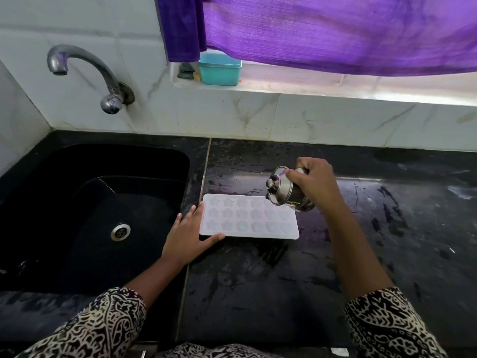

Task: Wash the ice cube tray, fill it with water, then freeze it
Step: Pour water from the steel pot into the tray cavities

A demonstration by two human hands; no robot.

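Note:
A white ice cube tray [247, 220] with star- and shell-shaped cells lies flat on the black counter, just right of the sink. My left hand [189, 235] rests at its left end, fingers spread along the edge and thumb against the near edge. In my right hand [313, 180] is a small lidded steel jug [284, 188], tilted left with its lip over the tray's far right corner. A thin stream seems to fall from the lip, but I cannot be sure.
The black sink [98, 215] with its drain lies to the left, and a steel tap [85, 71] curves out from the tiled wall above it. A teal box [220, 69] stands on the window ledge under a purple curtain [335, 29]. The wet black counter [387, 228] stretches to the right.

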